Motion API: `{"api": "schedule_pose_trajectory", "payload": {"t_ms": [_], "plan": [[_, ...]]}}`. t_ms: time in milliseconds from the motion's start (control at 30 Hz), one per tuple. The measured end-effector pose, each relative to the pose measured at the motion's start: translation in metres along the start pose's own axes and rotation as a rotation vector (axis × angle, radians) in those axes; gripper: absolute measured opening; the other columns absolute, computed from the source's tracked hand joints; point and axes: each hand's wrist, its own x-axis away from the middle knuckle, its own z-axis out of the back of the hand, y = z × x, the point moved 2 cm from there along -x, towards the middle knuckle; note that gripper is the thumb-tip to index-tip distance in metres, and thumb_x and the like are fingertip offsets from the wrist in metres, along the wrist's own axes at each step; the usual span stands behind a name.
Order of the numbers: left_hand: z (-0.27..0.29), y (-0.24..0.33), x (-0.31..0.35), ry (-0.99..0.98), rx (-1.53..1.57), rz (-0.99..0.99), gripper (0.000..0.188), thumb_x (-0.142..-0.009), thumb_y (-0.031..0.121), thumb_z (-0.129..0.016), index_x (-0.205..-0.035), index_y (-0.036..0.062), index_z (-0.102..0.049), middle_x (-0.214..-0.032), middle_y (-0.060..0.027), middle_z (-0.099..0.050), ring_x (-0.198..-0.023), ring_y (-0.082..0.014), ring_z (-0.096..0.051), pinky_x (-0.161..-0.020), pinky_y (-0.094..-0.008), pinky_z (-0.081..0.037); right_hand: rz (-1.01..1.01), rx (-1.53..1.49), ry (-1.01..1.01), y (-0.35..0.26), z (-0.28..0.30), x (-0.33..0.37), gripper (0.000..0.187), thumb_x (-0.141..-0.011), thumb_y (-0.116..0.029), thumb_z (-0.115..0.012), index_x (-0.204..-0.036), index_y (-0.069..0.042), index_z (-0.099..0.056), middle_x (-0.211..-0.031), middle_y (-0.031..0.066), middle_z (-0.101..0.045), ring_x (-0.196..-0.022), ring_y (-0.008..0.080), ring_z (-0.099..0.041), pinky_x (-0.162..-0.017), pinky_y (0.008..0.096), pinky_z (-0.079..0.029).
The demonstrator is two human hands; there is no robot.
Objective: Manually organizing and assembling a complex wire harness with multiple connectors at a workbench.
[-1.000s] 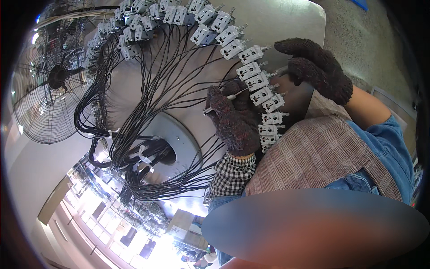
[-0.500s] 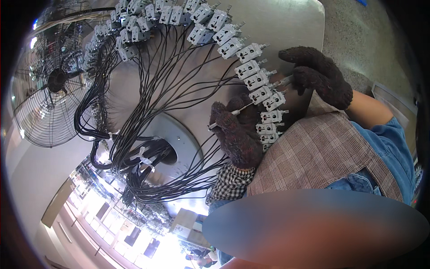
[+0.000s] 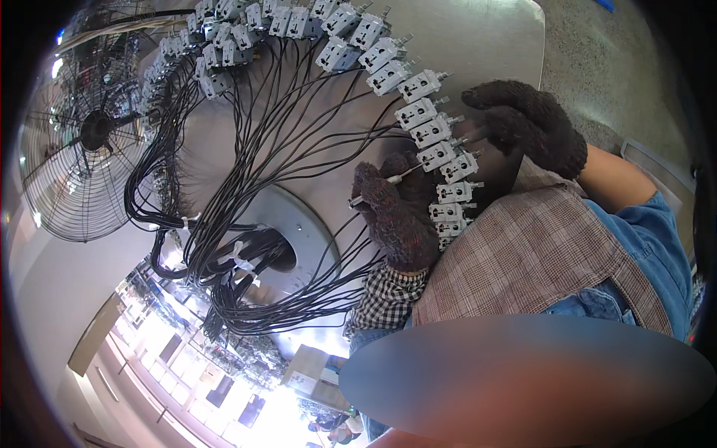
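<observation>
My left hand (image 3: pixel 396 220), in a dark knitted glove, is closed round a slim tool with a pale handle and a thin metal shaft (image 3: pixel 404 176). The shaft points at the curved row of grey clamp-like blocks (image 3: pixel 435 155) with metal pins; whether it touches one I cannot tell. Just right of that row, my gloved right hand (image 3: pixel 530 127) has its fingers bent together beside the pins. What lies between those fingers is hidden. Black cables (image 3: pixel 254 160) run from the blocks to a thick bundle at the left.
The blocks follow the edge of a metal table (image 3: pixel 478 37). Cables pass through a round grey plate (image 3: pixel 310 231) with a dark hole. A wire-cage fan (image 3: pixel 86 187) stands at the left. The plaid apron (image 3: pixel 515 254) is close to the near blocks.
My left hand and the tool have shifted slightly, with less of the thin shaft showing now. The right hand's fingers have drawn a little closer together. The blocks have moved slightly in view.
</observation>
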Motion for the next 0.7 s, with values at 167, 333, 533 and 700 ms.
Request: {"api": "schedule_pose_trajectory", "payload": {"t_ms": [167, 333, 533, 700], "plan": [[-0.005, -0.003, -0.001, -0.067, 0.077, 0.062, 0.041, -0.096, 0.039, -0.047, -0.105, 0.0001, -0.052, -0.103, -0.0162, -0.059, -0.098, -0.0288, -0.06, -0.082, -0.0426, -0.055, 0.609, 0.289, 0.092, 0.012, 0.005, -0.002, 0.028, -0.093, -0.017, -0.053, -0.119, -0.007, -0.055, -0.105, 0.0097, -0.062, -0.082, 0.0123, -0.063, -0.065, 0.025, -0.054], [-0.01, 0.0, 0.0, -0.077, 0.088, 0.106, 0.043, -0.095, 0.041, -0.047, -0.105, 0.0, -0.052, -0.103, -0.0159, -0.059, -0.098, -0.0289, -0.06, -0.083, -0.0427, -0.054, 0.459, 0.106, 0.052, 0.011, 0.001, -0.003, 0.029, -0.093, -0.017, -0.053, -0.12, -0.007, -0.055, -0.108, 0.0106, -0.061, -0.084, 0.0132, -0.063, -0.067, 0.0249, -0.054], [-0.009, 0.001, -0.001, -0.056, 0.058, 0.116, 0.043, -0.095, 0.042, -0.048, -0.104, 0.0006, -0.053, -0.103, -0.0159, -0.06, -0.095, -0.0289, -0.06, -0.083, -0.0436, -0.053, 0.267, 0.09, 0.107, 0.006, -0.004, -0.002, 0.029, -0.093, -0.018, -0.054, -0.12, -0.007, -0.056, -0.094, 0.0078, -0.062, -0.067, 0.0116, -0.06, -0.061, 0.025, -0.052], [-0.004, 0.0, -0.001, -0.04, 0.046, 0.036, 0.04, -0.096, 0.04, -0.047, -0.103, 0.0008, -0.054, -0.101, -0.016, -0.06, -0.094, -0.0295, -0.06, -0.082, -0.0442, -0.053, 0.354, 0.085, 0.054, 0.002, 0.0, -0.001, 0.028, -0.092, -0.016, -0.055, -0.118, -0.006, -0.057, -0.087, 0.0055, -0.062, -0.067, 0.0117, -0.06, -0.062, 0.0254, -0.052]]}}
